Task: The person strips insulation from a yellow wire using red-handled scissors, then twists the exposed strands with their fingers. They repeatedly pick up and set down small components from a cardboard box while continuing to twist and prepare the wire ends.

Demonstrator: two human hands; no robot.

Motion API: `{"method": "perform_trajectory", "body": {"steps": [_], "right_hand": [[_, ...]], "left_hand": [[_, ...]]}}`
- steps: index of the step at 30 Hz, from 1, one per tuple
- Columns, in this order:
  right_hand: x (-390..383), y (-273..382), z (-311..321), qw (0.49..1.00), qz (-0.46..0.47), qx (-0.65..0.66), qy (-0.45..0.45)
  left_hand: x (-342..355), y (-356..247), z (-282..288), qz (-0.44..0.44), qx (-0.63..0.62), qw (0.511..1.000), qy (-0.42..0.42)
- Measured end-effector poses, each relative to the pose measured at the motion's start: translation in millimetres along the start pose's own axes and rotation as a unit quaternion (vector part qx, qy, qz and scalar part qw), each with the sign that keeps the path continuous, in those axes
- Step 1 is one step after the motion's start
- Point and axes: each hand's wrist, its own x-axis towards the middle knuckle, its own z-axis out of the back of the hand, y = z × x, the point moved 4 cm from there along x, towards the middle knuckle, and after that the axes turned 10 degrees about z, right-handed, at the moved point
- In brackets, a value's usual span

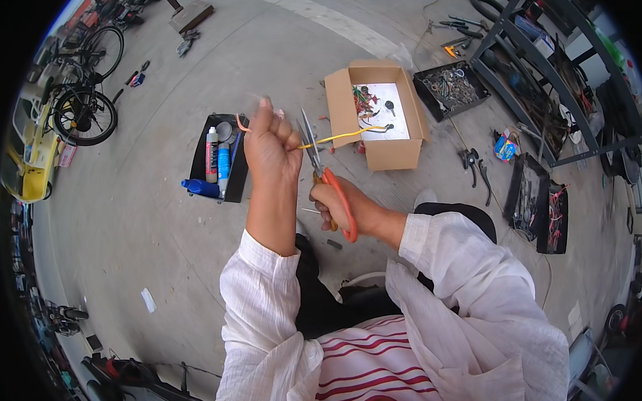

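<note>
A black tray (239, 182) with bottles (212, 156) sits on the concrete floor (161, 251); a black bin (427, 98) of small metal parts lies beside a dark rack (509, 104); a bicycle (85, 116) stands near a yellow vehicle (34, 181)

Gray concrete floor (154, 243), pale band (336, 23) across it, dark metal shelving (496, 30) at right, even light
</note>
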Motion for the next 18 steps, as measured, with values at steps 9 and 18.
{"method": "perform_trajectory", "body": {"steps": [9, 18], "right_hand": [[-14, -37, 19, 0.999, -0.011, 0.005, -0.038], [-26, -71, 67, 0.95, -0.139, -0.278, -0.041]], "left_hand": [[7, 36, 5, 0.055, 0.029, 0.997, -0.035], [6, 13, -17, 0.17, -0.178, 0.941, 0.232]]}}
